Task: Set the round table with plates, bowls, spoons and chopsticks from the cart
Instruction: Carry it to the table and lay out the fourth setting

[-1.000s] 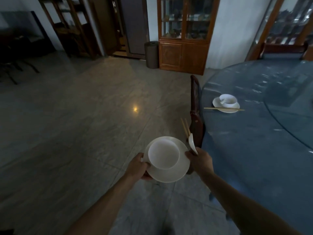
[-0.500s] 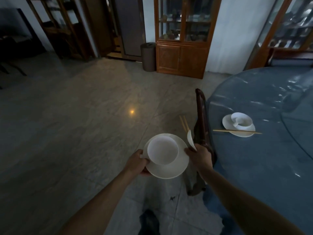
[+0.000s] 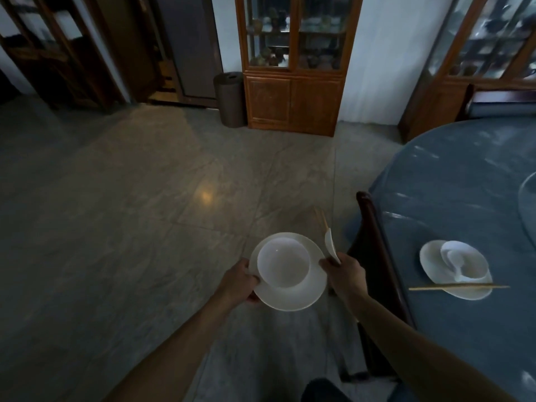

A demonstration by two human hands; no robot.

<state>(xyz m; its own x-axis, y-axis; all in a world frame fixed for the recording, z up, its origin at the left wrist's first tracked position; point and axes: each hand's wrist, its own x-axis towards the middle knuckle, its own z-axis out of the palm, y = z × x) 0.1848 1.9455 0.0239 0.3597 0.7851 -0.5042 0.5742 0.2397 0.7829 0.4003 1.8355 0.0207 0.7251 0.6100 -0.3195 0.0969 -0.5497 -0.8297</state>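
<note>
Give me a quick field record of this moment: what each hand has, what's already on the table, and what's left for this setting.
left hand: grips the rim of a carried plate, over the floor
carried bowl: sits on that plate
right hand: holds a spoon and chopsticks, both pointing away
round table: one setting laid
laid setting: table plate, table bowl with a spoon inside, table chopsticks across the plate's near edge
chair: between the person and the table
remaining: carried set not yet placed

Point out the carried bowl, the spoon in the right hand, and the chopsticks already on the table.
Carried bowl (image 3: 282, 264), head view, inner bottom.
Spoon (image 3: 330, 246), head view, scoop.
Table chopsticks (image 3: 458, 287), head view, mid-shaft.
</note>
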